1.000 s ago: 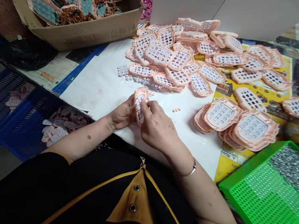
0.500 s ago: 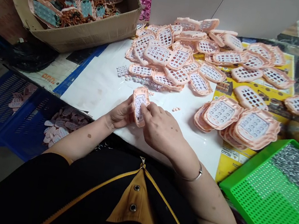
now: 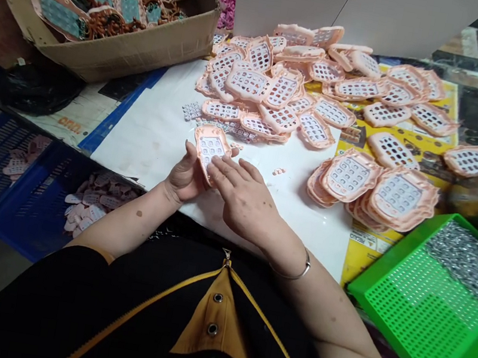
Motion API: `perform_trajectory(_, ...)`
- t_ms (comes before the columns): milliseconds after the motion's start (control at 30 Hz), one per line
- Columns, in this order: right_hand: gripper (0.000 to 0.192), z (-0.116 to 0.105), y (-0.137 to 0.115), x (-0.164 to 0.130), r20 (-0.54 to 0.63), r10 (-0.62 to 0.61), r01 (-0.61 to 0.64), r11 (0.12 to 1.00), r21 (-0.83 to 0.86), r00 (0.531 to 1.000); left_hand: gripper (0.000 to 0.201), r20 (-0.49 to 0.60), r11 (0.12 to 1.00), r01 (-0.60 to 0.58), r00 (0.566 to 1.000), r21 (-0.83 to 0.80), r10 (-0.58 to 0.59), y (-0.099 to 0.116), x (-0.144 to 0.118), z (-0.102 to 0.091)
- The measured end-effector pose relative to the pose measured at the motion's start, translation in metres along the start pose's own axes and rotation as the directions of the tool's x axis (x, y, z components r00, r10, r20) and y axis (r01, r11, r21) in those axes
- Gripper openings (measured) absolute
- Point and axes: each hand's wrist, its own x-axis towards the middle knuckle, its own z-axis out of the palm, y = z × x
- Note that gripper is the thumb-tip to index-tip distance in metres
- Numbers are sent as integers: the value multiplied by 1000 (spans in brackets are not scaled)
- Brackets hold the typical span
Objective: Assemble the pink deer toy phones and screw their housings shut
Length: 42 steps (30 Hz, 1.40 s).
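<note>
We see a cardboard box (image 3: 118,54) at the far left of the table (image 3: 155,135), filled with brown and teal parts. A heap of pink keypad shells (image 3: 308,87) spreads across the middle, with stacked shells (image 3: 377,192) nearer right. A green tray (image 3: 415,328) holding small metal pieces sits at right; a blue crate (image 3: 1,190) of pink parts stands below left.

We bring both bare forearms in from below until they meet at the middle. Our left hand (image 3: 185,173) lies palm up, thumb raised and fingers cupped in a loose hold. Our right hand (image 3: 244,201) rests palm down just beside it, fingers stretched flat and pointing left, a thin silver bangle (image 3: 292,272) circling its wrist
</note>
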Motion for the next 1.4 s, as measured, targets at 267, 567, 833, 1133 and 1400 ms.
perform_trajectory(267,46,-20,39,-14,-101,349,-363,904,-226,932,77,109,997,-70,992,36,65,0,1,-4)
perform_trajectory(567,35,-1,59,-28,135,542,-441,784,-438,830,82,181,999,-18,983,34,12,-2,-3,-9)
perform_trajectory(833,17,4,44,-38,-277,598,-512,795,326,753,79,238,992,-40,971,118,11,-3,-2,-15)
perform_trajectory(1133,29,17,-6,-17,-416,144,-147,989,26,898,83,252,989,-53,968,139,17,-7,-2,-17)
perform_trajectory(1400,40,7,-10,-24,-175,-14,-6,994,-112,984,79,163,998,-24,986,66,13,-3,-1,-13)
